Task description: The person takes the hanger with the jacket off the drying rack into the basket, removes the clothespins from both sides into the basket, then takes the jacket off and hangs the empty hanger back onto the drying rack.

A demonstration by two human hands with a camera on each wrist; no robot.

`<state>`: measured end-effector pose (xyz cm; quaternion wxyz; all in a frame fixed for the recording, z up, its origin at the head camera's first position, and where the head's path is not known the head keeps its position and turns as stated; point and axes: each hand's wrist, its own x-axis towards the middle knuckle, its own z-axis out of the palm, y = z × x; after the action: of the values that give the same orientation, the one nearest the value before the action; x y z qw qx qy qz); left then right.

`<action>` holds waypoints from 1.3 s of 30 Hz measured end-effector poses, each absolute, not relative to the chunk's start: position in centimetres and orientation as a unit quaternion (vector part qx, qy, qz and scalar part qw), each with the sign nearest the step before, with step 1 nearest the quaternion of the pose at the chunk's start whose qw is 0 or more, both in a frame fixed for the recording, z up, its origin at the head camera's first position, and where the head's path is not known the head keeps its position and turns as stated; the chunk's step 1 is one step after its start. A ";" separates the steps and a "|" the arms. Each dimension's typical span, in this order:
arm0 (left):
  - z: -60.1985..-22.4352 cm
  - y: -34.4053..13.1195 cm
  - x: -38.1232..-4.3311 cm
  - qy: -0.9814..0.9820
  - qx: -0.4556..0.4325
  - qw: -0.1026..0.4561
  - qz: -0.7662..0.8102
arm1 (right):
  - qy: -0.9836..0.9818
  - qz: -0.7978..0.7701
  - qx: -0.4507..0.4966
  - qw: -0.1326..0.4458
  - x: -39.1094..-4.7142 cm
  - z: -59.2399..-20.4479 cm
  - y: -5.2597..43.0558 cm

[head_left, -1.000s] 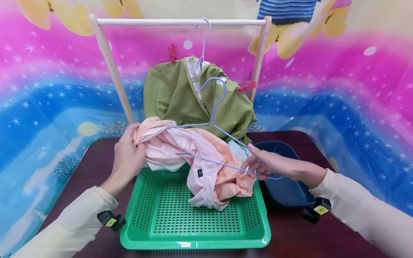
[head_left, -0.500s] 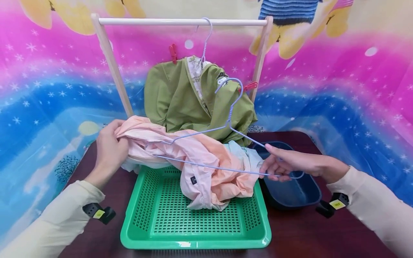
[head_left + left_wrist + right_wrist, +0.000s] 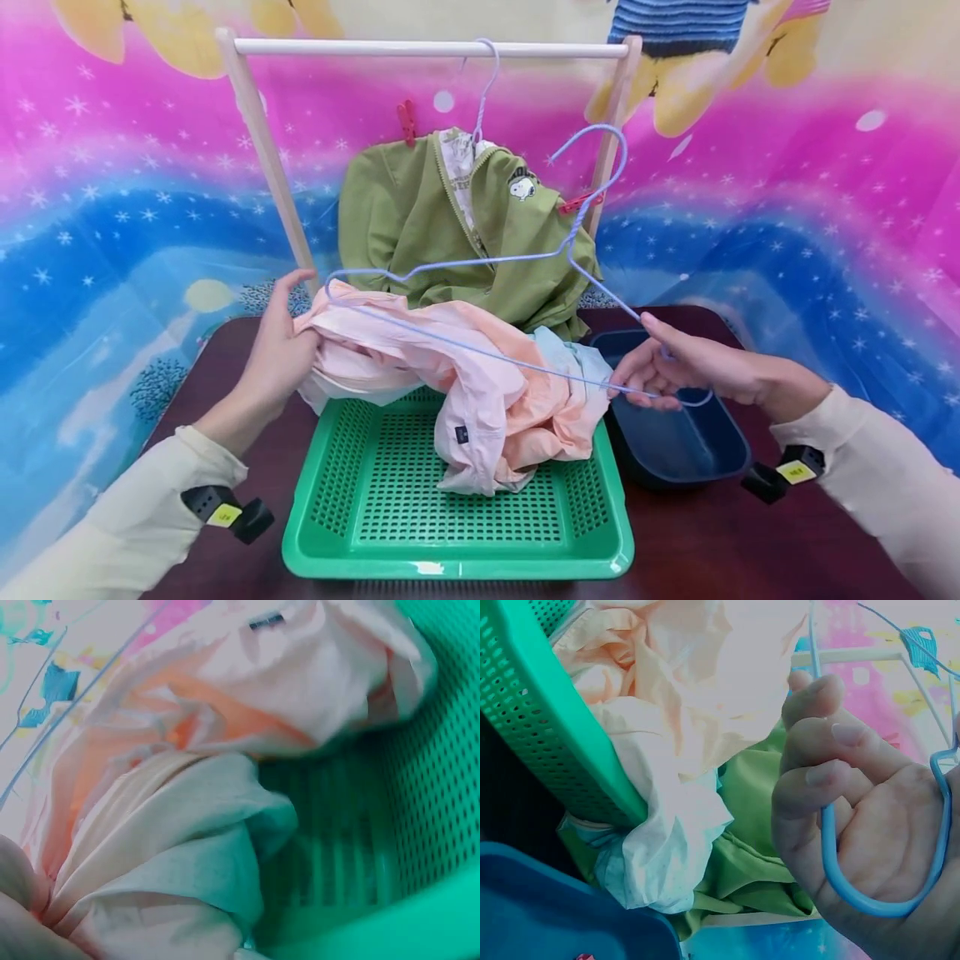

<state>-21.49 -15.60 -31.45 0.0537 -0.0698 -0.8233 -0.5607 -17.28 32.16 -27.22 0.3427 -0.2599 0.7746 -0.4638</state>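
Left fingers (image 3: 282,297) grip pink garment (image 3: 474,398), right fingers (image 3: 821,742) hanger (image 3: 577,223), its far end now uncovered

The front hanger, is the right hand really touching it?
Touching. The right wrist view shows it: the right hand is curled round the wire of the front hanger, gripping it.

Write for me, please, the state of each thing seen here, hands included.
Left hand: gripping the pink garment
Right hand: holding the loose hanger
Pink garment: crumpled, over the green basket
Loose hanger: hook free
Green jacket: hanging, unzipped at top
Red clothespins: clipped on jacket
Rack: standing
Green basket: upright
Blue bin: upright
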 end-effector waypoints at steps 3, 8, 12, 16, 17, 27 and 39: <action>-31.5 -14.7 -21.0 -0.798 -0.093 -0.021 -0.595 | 0.776 -0.466 -0.267 0.331 -17.5 -27.0 32.2; -32.3 -13.0 -20.1 -0.797 -0.158 -0.109 -0.573 | 0.789 -0.466 -0.238 0.321 -17.8 -26.7 32.0; -33.1 -11.2 -19.3 -0.805 -0.213 -0.159 -0.530 | 0.794 -0.471 -0.223 0.314 -18.1 -26.7 32.0; -33.8 -9.5 -18.6 -0.822 -0.254 -0.211 -0.464 | 0.799 -0.469 -0.212 0.311 -18.3 -26.5 31.9; -33.9 -9.1 -18.4 -0.824 -0.265 -0.225 -0.448 | 0.800 -0.468 -0.210 0.312 -18.3 -26.4 31.8; -35.0 -5.8 -17.6 -0.806 -0.387 -0.348 -0.282 | 0.812 -0.454 -0.184 0.316 -18.8 -26.2 31.1; -36.9 -3.0 -17.8 -0.814 -0.381 -0.419 -0.127 | 0.811 -0.451 -0.190 0.319 -19.3 -26.3 30.4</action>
<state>-17.83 -2.98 -36.92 -0.4191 -0.3808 -0.8144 -0.1267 -19.29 30.36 -26.34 0.3194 -0.1901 0.8114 -0.4511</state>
